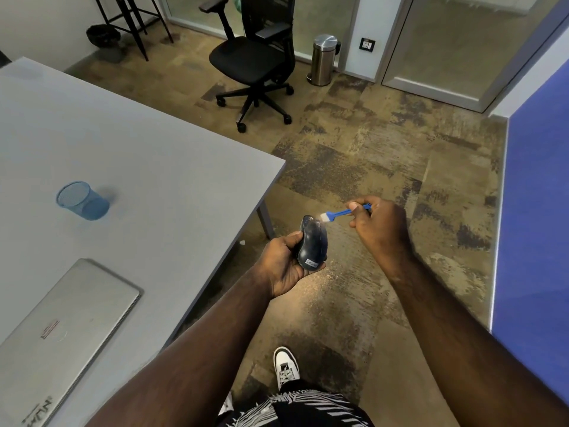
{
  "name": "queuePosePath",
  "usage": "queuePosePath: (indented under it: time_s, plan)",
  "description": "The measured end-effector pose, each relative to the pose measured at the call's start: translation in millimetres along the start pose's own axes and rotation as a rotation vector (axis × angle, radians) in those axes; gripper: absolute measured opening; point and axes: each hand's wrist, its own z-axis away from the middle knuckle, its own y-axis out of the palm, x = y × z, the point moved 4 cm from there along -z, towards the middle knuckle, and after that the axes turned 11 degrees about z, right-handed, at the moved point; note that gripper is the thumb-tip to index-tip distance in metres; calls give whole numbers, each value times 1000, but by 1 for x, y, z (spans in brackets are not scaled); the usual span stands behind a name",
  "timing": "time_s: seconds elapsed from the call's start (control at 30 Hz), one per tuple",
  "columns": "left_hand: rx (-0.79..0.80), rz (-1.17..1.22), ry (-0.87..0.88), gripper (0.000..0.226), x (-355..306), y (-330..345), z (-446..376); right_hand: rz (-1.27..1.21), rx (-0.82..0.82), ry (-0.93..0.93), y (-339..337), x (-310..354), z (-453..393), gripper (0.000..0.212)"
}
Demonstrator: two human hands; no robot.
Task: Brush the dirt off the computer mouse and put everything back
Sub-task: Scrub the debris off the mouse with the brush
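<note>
A dark blue computer mouse [311, 243] with a white label near its lower end sits upright in my left hand [281, 265], held out over the carpet just right of the table edge. My right hand [378, 224] pinches a small blue brush [337, 213] by its handle. The brush's white bristles touch the upper right end of the mouse. Fine light specks of dirt lie scattered on the carpet below the mouse. A blue mesh pen cup [82, 200] stands on the grey table [147, 167] to the left.
A closed silver laptop [61, 331] lies at the table's near left. A black office chair [255, 57] and a steel pedal bin [323, 60] stand on the far carpet. A blue partition [535, 241] runs along the right. My white shoe [287, 366] is below.
</note>
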Motion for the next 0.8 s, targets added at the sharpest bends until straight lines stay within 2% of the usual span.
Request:
queuePosePath:
  time_s: [0.07, 0.13, 0.2, 0.27, 0.33, 0.4, 0.47, 0.53, 0.6, 0.73, 0.8]
  plan:
    - [-4, 2, -11, 35, 2, 0, 1, -63, -15, 31, -2, -3, -4, 18]
    - [-1, -6, -9, 36, 3, 1, 0, -110, 24, -17, -1, 2, -3, 17]
    - [9, -12, -8, 36, 3, 3, 0, -45, 74, -54, 4, 6, 0, 17]
    - [15, -4, -12, 34, 3, 3, 0, 18, 38, -3, 2, 3, -3, 19]
    - [18, 0, -15, 33, 4, 2, -1, -48, 0, 35, -2, 0, -6, 18]
    - [17, -14, -8, 34, 3, 2, -1, -102, 34, -15, -1, 5, -4, 14]
    - [12, -29, -3, 33, 3, 2, 0, -37, 81, -57, 2, 7, 0, 13]
    - [10, -14, -4, 31, 3, 1, 0, 33, 39, -7, -1, 1, -4, 18]
    - [12, -1, -8, 30, 3, 0, 0, -21, 14, 16, -5, -3, -7, 18]
    - [3, -9, 5, 33, -1, -4, 0, -70, 157, -145, -6, 2, 1, 9]
    - [-5, -11, 7, 34, -2, -6, 0, -79, 153, -155, -8, 1, 0, 8]
